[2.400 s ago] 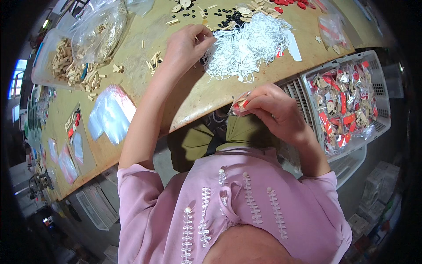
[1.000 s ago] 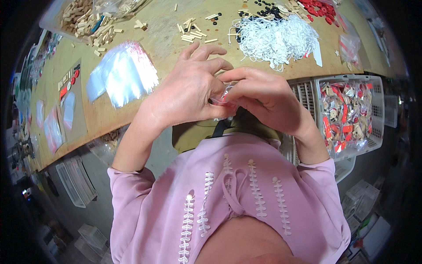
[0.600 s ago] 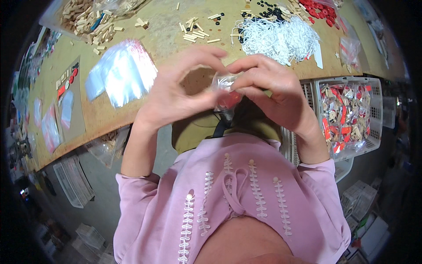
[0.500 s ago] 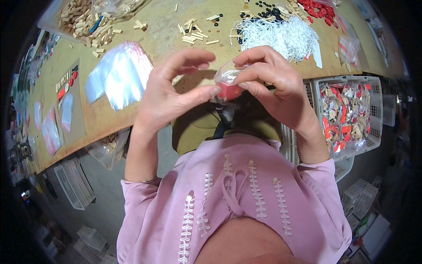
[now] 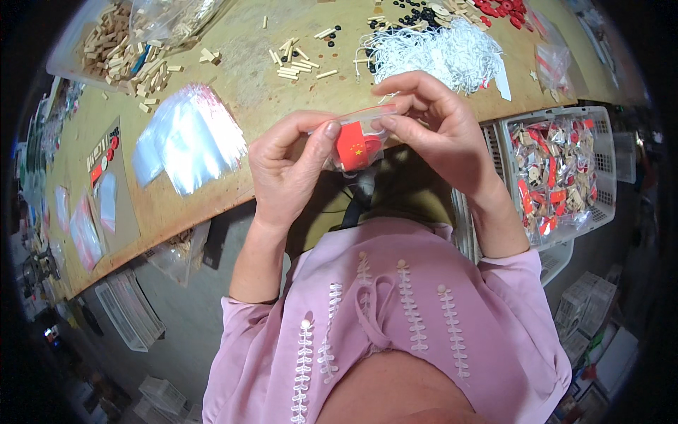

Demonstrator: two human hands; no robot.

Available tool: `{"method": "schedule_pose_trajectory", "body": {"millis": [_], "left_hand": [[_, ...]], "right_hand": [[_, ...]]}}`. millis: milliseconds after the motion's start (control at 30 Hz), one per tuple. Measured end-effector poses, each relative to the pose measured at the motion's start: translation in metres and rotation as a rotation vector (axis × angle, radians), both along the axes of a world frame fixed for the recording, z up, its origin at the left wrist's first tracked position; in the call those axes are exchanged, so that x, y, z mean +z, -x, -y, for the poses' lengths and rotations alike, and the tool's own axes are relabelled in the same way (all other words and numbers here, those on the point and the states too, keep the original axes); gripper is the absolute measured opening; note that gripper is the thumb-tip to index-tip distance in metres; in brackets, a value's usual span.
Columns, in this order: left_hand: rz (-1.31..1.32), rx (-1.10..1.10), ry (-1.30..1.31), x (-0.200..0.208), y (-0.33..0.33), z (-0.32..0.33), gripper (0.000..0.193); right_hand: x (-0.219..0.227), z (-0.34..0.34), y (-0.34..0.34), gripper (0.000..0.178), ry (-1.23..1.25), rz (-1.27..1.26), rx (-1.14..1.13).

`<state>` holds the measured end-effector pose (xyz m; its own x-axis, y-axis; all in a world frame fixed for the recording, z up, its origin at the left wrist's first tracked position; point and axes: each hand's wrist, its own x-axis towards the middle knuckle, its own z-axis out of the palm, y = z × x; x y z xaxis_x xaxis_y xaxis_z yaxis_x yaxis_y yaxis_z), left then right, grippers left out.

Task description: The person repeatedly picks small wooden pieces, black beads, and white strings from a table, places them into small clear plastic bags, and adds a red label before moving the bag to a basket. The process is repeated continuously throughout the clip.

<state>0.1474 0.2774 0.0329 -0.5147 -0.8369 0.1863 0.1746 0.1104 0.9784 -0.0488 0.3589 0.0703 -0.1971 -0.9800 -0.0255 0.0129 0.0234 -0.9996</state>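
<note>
A small clear zip bag [image 5: 343, 167] hangs upright in front of me, its red-lined top edge stretched between my hands. Inside show a red flag piece [image 5: 352, 148] with yellow stars and a round red part [image 5: 372, 143]; whatever lies behind them is hidden. The top left corner of the bag is pinched between the thumb and fingers of my left hand [image 5: 286, 159]. My right hand [image 5: 441, 138] grips the other end of the top edge with thumb and forefinger, its remaining fingers curled above.
Flat clear bags [image 5: 189, 141] lie on the table at left, near a parts sample board [image 5: 116, 187]. Farther back are wooden blocks [image 5: 113, 56], wooden sticks [image 5: 289, 69], white strings [image 5: 438, 56] and red rings [image 5: 503, 10]. A white crate [image 5: 604, 177] of filled bags stands at right.
My left hand has moved right and closed on the bag's corner. The bag, crumpled at my right fingers before, now hangs upright with its top edge spread and the flag piece facing me.
</note>
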Motion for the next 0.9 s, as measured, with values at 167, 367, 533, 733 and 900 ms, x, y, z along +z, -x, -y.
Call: {"method": "schedule_pose_trajectory", "body": {"millis": [167,367,533,733,900], "left_hand": [[-0.055,0.039,-0.036,-0.006,0.004,-0.004,0.012],[-0.073,-0.018,-0.096,-0.006,0.011,-0.006,0.009],[0.16,-0.033,0.177,-0.009,0.025,0.001,0.007],[0.329,-0.027,0.65,0.012,0.029,0.006,0.012],[0.399,-0.183,0.693,0.019,0.008,0.005,0.013]], "right_hand": [[-0.012,-0.002,0.013,0.017,-0.041,0.207,0.025],[-0.019,-0.004,0.013,0.013,-0.01,0.19,-0.02],[-0.014,-0.011,-0.004,0.008,0.031,-0.228,-0.149],[-0.019,-0.016,-0.005,0.004,0.174,-0.485,-0.094],[-0.019,-0.028,0.014,0.006,0.155,-0.409,-0.066]]}}
